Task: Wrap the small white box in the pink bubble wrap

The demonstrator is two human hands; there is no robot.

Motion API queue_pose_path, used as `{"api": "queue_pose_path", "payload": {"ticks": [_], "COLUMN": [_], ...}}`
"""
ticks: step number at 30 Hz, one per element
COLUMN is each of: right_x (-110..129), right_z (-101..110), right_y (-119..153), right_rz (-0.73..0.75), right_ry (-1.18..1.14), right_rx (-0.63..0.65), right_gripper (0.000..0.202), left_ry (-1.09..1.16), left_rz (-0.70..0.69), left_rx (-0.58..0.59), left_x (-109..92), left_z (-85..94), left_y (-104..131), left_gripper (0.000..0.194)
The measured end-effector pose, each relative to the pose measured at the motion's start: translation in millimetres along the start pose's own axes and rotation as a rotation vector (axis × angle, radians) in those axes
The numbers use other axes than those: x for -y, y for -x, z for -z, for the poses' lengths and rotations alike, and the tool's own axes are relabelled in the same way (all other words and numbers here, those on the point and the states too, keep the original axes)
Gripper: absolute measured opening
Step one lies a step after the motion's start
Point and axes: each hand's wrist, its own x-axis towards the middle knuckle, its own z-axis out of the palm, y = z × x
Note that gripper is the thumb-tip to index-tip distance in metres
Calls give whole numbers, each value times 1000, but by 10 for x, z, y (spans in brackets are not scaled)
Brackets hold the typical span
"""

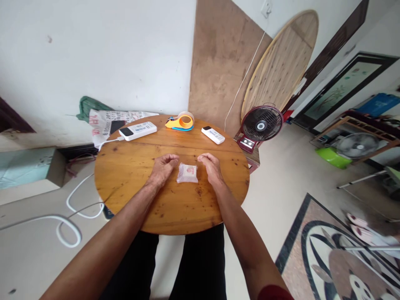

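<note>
On the round wooden table (125, 166) lies a small wrapped packet (187, 173), whitish with a reddish print, flat between my two hands. My left hand (163, 167) rests just left of the packet, its fingers curled and pressed together. To the packet's right, a little farther off, my right hand (211, 165) is curled too, thumb against the fingers. Neither hand touches the packet, and nothing shows in either one.
Behind the hands are an orange tape dispenser (181, 121), a white device with a cable (138, 131) at left and a smaller white device (213, 135) at right. A dark fan (262, 124) stands beyond the table's right edge.
</note>
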Motion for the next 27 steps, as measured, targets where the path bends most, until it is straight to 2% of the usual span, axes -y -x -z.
{"api": "queue_pose_path", "payload": {"ticks": [27], "right_x": [26], "right_z": [10], "right_y": [13], "right_rz": [9], "right_ry": [-17], "right_rx": [40], "right_gripper": [15], "left_ry": [-39], "left_rz": [-12], "left_rx": [24], "left_x": [4], "left_z": [22], "left_y": [-12], "left_gripper": [30]}}
